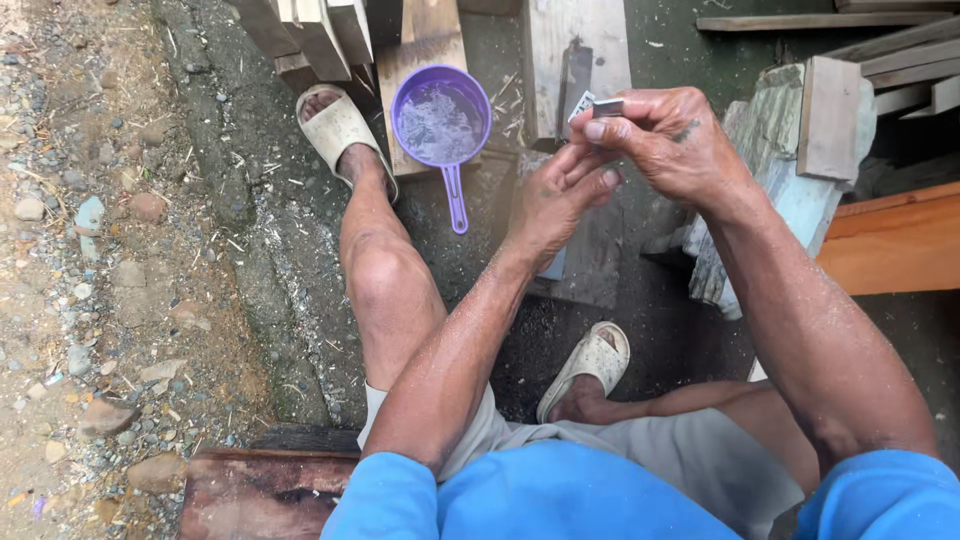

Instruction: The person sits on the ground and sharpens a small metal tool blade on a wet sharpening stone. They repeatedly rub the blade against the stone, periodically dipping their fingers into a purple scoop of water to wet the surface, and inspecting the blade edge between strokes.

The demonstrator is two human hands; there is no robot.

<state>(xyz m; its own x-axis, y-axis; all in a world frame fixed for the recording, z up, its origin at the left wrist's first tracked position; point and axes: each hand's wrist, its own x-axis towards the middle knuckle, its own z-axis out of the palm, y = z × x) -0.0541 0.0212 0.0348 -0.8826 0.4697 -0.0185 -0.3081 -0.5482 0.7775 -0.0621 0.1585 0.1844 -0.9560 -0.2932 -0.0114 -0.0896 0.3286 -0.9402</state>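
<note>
Grey metal blade [604, 106] (small, flat, rectangular) is pinched by the right hand [668, 135], left hand [560, 195] fingertips touching it.

Blue short sleeves [560, 500], pale grey shorts [690, 450] and cream slide sandals [592, 362] — a small dark mark on the right hand [672, 140].

No packages, labels, signs or screens show anywhere in this view, from twelve o'clock round the whole ground and back again.
</note>
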